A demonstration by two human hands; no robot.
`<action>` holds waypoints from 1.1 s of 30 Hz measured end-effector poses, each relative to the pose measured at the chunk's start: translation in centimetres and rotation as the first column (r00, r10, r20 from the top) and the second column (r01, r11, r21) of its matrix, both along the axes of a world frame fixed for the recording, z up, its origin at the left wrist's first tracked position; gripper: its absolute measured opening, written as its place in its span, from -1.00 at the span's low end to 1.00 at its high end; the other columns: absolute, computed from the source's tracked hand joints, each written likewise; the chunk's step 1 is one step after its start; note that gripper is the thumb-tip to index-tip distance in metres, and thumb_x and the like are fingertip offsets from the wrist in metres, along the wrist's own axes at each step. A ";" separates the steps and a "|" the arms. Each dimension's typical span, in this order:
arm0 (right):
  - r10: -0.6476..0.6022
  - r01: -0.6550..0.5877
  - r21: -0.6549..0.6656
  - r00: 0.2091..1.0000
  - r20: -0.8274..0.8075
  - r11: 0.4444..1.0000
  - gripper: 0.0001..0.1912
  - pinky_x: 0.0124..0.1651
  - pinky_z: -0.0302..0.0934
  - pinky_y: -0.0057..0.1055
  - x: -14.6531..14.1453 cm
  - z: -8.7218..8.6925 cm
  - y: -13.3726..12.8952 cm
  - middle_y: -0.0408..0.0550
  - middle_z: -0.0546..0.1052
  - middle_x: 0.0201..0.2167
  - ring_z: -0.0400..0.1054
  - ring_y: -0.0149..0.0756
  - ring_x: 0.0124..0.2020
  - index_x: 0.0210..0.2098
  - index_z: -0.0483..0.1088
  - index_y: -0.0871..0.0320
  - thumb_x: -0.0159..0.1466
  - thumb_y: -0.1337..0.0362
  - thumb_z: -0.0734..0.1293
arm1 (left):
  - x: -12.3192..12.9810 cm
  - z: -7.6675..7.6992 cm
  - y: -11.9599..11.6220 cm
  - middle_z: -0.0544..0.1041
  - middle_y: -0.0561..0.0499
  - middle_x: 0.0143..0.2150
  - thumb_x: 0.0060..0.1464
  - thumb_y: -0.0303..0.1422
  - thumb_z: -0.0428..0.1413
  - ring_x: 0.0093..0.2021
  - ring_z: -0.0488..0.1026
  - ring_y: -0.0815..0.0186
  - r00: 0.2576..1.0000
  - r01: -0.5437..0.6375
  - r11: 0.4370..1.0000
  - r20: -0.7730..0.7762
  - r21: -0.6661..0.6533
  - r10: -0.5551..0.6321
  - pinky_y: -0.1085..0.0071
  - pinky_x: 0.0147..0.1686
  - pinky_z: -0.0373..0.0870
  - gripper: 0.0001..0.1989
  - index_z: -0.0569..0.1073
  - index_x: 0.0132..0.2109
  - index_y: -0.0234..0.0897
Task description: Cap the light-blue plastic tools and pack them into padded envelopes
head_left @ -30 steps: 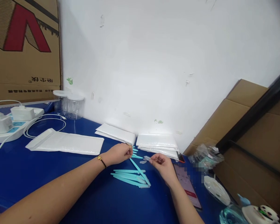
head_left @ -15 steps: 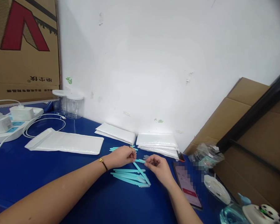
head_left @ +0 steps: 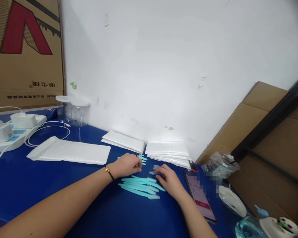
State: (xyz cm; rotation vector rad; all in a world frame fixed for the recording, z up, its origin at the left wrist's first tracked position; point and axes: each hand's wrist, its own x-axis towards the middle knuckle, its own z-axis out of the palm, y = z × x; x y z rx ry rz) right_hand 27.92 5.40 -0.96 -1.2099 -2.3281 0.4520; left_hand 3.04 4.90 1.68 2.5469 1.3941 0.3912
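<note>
Several turquoise eyebrow razors (head_left: 136, 189) lie in a loose fan on the blue table, just in front of my hands. My left hand (head_left: 129, 164) is over a second small group of turquoise razors (head_left: 143, 160) behind it. Its fingers are curled under, and whether they hold anything is hidden. My right hand (head_left: 170, 180) rests low with bent fingers, thumb and index finger apart. Its index fingertip touches small translucent pieces (head_left: 152, 173) that look like blade covers.
White padded mailers (head_left: 167, 148) are stacked against the wall, and a single mailer (head_left: 74, 152) lies at left. A phone (head_left: 201, 198) lies right of my right hand. Further out are clear jars (head_left: 79, 114), a power strip (head_left: 20, 140) with cables, and a plastic bag (head_left: 221, 165).
The razor held between my hands is out of them, and the front razors now lie closer together. My left hand shifted slightly left; my right hand moved onto the translucent pieces.
</note>
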 end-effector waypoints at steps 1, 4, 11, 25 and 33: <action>-0.006 0.005 0.006 1.000 0.028 1.000 -0.86 -0.32 0.18 -0.45 0.0 -0.1 0.1 -0.10 0.38 -0.33 0.29 -0.35 -0.40 -0.33 0.44 0.09 0.18 0.35 0.25 | -0.4 -0.1 0.3 0.53 0.03 -0.29 0.05 -0.30 0.09 -0.28 0.44 0.29 0.998 -0.049 0.997 -0.023 0.061 0.051 0.44 -0.29 0.25 -0.87 0.48 -0.26 -0.20; -0.019 0.018 0.027 0.997 0.069 0.999 -0.88 -0.32 0.18 -0.44 0.0 -0.2 0.1 -0.10 0.37 -0.34 0.31 -0.32 -0.38 -0.41 0.38 0.10 0.20 0.35 0.21 | -1.4 -0.5 1.1 0.51 -0.04 -0.19 0.02 -0.30 0.12 -0.19 0.44 0.21 0.985 -0.133 0.980 -0.089 0.151 0.148 0.40 -0.21 0.25 -0.82 0.47 -0.18 -0.21; -0.025 0.025 0.055 1.000 0.002 0.998 -0.85 -0.31 0.16 -0.41 0.0 -0.1 0.0 -0.10 0.41 -0.41 0.30 -0.30 -0.39 -0.38 0.31 0.10 0.26 0.30 0.15 | -1.5 -1.2 1.6 0.51 -0.06 -0.27 0.07 -0.40 0.05 -0.23 0.44 0.23 0.982 -0.113 0.976 -0.126 0.188 0.138 0.38 -0.20 0.26 -0.90 0.46 -0.29 -0.26; -0.143 -0.007 -0.305 0.873 -0.467 0.952 -0.70 -0.41 0.22 -0.43 0.1 -1.6 1.2 -0.10 0.46 -0.52 0.31 -0.36 -0.50 -0.34 0.42 0.19 0.10 0.07 0.35 | -1.0 -0.6 1.2 0.54 0.07 -0.35 0.03 -0.40 0.05 -0.33 0.44 0.34 0.994 -0.103 0.995 0.022 0.008 0.103 0.48 -0.32 0.22 -0.91 0.46 -0.33 -0.22; -0.202 -0.054 -0.401 0.797 -0.569 0.914 -0.62 -0.43 0.22 -0.43 -0.2 -1.1 1.0 -0.08 0.48 -0.51 0.34 -0.35 -0.53 -0.35 0.44 0.21 0.07 -0.01 0.38 | -0.7 -0.1 0.8 0.53 0.10 -0.38 0.03 -0.38 0.06 -0.37 0.42 0.36 0.994 -0.082 0.996 0.079 0.020 0.081 0.50 -0.36 0.19 -0.92 0.45 -0.34 -0.21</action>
